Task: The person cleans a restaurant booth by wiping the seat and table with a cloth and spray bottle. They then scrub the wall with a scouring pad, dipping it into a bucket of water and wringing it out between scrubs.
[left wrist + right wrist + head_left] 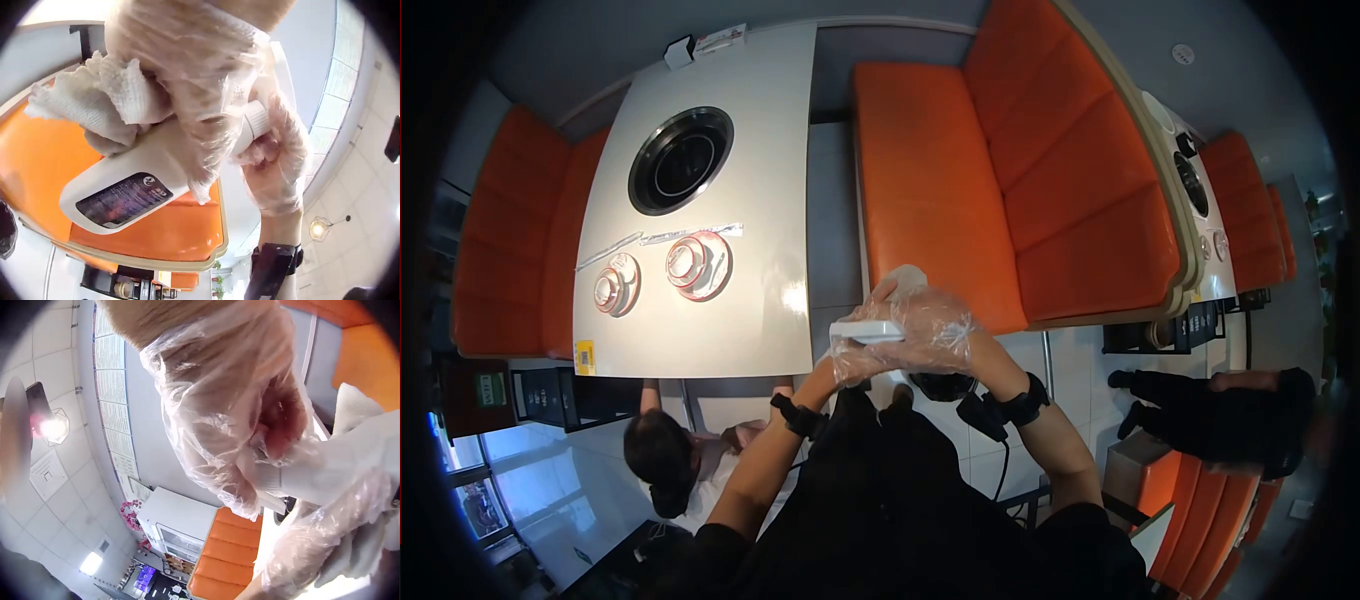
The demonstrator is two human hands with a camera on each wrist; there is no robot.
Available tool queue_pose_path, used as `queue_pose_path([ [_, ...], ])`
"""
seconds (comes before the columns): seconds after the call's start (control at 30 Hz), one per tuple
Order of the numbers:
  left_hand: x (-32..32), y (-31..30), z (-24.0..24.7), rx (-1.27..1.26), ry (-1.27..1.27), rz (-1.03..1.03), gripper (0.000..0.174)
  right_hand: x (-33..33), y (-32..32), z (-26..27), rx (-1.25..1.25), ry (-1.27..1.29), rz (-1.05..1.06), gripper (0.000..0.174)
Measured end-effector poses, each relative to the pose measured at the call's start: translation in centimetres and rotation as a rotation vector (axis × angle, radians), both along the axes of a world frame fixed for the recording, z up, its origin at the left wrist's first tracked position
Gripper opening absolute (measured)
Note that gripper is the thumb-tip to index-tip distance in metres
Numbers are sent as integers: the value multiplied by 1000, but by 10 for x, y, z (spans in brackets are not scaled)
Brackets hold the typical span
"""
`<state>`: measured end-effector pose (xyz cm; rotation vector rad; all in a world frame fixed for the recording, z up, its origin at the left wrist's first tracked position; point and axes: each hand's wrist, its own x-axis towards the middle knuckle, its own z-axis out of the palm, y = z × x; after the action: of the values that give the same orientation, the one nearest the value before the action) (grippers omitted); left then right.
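Both hands wear clear plastic gloves and meet on a white spray bottle (84, 194) in front of the body. My left hand (194, 81) grips the bottle around its upper body and also holds a crumpled white cloth (81, 103) against it. At the ribbed collar and white spray head (867, 330), my right hand (219, 406) has its fingers curled round the neck. A dark printed label (125, 200) shows on the bottle's side. In the head view the right hand (940, 325) covers most of the bottle.
An orange bench (930, 190) lies just ahead. To the left stands a white table (770, 200) with a round black cooktop (682, 160), wrapped dish sets (698, 265) and wrapped chopsticks (690, 234). One person (665, 455) is at lower left, another (1250, 420) at right.
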<state>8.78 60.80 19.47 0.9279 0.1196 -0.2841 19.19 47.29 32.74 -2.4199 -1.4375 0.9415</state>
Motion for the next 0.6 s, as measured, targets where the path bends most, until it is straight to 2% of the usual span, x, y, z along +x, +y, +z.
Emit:
queue_pose_path([
  [0.03, -4, -9, -4, 173, -55, 47, 116, -2, -6, -1, 6, -6, 1, 59],
  [0.07, -7, -18, -4, 179, -62, 48, 116, -4, -13, -1, 44, 7, -15, 57],
  [0.13, -12, -36, -1, 768, -252, 101, 108, -6, -27, -10, 87, 20, -31, 55],
  [0.17, -17, -43, -17, 770, 42, -39, 98, -4, -36, -20, 138, 10, -21, 53],
  [0.2, -17, -49, -29, 774, 41, -35, 98, -2, -45, -27, 188, 1, -9, 50],
  [0.27, -13, -63, -45, 1231, -283, -123, 88, 5, -63, -32, 231, 24, -25, 50],
  [0.3, -8, -70, -36, 1238, -284, -129, 88, 8, -70, -27, 265, 50, -52, 49],
  [0.37, 8, -85, -17, 1450, -145, -250, 80, 17, -89, -12, 258, 30, -87, 50],
  [0.4, 16, -91, -10, 1454, -150, -256, 80, 22, -99, -5, 242, 11, -117, 52],
  [0.47, 25, -107, -3, 1332, -400, 89, 77, 33, -121, -7, 328, 116, -156, 53],
  [0.5, 27, -114, 4, 1332, -400, 79, 77, 36, -131, -5, 396, 233, -198, 55],
  [0.53, 30, -122, 10, 1335, -354, 61, 77, 38, -140, -4, 399, 233, -208, 55],
  [0.6, 35, -133, 4, 1334, -319, 27, 77, 38, -156, -1, 375, 64, -276, 53],
])
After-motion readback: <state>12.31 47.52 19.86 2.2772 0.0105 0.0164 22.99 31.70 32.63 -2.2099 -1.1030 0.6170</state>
